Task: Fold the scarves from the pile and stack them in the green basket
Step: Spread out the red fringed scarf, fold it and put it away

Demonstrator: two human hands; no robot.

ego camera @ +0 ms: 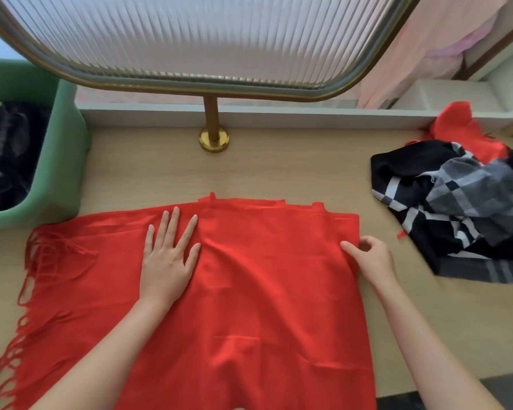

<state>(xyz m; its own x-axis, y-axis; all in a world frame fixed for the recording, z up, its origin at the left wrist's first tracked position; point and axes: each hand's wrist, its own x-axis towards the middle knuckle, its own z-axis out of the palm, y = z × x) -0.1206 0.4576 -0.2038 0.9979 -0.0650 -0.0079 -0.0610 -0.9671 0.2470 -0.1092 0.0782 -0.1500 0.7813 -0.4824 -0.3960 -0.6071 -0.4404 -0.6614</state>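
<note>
The red scarf [264, 276] fills the near middle of the surface [279, 173] and runs off the bottom of the view, with both forearms reaching out over it. Its long axis lies left to right. The knotted fringe [27, 291] trails at the left end, and the right end is a straight edge. Along the far edge the layers sit slightly staggered, so it looks already doubled.

The left hand [168, 258] lies flat on the cloth left of centre, fingers spread and straight, pressing it down. The right hand [370, 258] is at the scarf's right edge, thumb and curled fingers pinching the cloth there.

The next fold probably turns on that pairing. The pinched edge lies to the right of the flat hand, so carrying it leftward across the cloth would crease the scarf near the line the left hand is pinning. That hand may have to slide clear first.

The green basket [62, 161] stands at the far left, nearer the left hand, with dark folded cloth inside. The pile [462, 208] lies at the far right, well apart from the scarf: a black, white and grey checked scarf on top, with some red cloth behind it. A ribbed panel [190, 39] on a brass stand [214, 140] stands at the far side.
</note>
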